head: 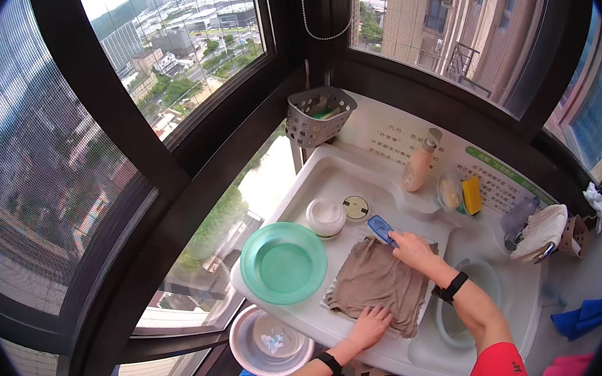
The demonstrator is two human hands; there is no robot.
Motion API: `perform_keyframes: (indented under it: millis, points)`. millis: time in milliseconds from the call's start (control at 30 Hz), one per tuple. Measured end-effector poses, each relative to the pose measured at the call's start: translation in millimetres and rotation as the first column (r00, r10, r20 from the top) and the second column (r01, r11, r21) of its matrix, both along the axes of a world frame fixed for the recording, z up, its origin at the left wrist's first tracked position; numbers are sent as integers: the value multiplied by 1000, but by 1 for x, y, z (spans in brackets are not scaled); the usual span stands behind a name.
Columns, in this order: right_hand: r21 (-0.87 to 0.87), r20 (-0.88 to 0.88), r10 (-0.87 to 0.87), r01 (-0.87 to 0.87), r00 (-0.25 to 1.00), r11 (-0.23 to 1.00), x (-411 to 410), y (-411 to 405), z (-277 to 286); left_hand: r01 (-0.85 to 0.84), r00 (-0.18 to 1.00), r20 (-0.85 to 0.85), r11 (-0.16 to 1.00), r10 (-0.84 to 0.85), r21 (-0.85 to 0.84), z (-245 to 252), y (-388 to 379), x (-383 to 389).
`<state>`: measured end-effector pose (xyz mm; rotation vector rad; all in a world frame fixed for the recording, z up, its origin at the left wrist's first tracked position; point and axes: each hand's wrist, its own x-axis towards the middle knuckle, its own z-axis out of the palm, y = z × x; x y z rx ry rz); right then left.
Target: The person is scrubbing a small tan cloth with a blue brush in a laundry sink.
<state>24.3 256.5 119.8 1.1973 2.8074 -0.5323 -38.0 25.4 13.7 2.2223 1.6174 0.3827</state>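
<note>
A damp-looking brown cloth (366, 277) lies wrinkled over a white board (330, 301) in the laundry sink (331, 163). My right hand (411, 251) grips a blue scrub brush (379, 227) at the cloth's far edge; its bristles are hidden. On the near edge my left hand (370, 326) rests palm down, fingers spread, holding nothing. A green plastic basin (282, 268) with shallow liquid stands to the left. Beyond it sit a white jar (325, 217) without its lid and a round lid (355, 207).
Along the back ledge are a pump bottle (417, 170), a yellow sponge (472, 195) and a grey basket (316, 118). A pale basin (460, 320) sits in the right-hand bowl. A white tub (238, 341) stands below the sink's left edge. Windows (173, 42) border the left.
</note>
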Motion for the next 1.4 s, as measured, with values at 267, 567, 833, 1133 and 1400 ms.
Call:
perform_keyframes:
  millis: [267,567,833,1133,1400]
  points:
    - [86,99,258,-266,961,960,-138,16,43,-177,977,-104,979,187,99,-30,-12,-42]
    - [-41,352,283,-288,892,957,-207,30,6,-163,983,-77,986,166,39,-23,-12,-43]
    - [-86,455,265,-254,850,963,-213,29,24,-182,980,-72,983,184,29,-23,-11,-41]
    - [-53,451,289,-298,844,953,-204,24,29,-201,973,-110,979,203,29,-32,-9,-36]
    - [-42,251,206,-202,946,979,-133,21,75,-217,973,-43,966,225,140,-17,-1,-42]
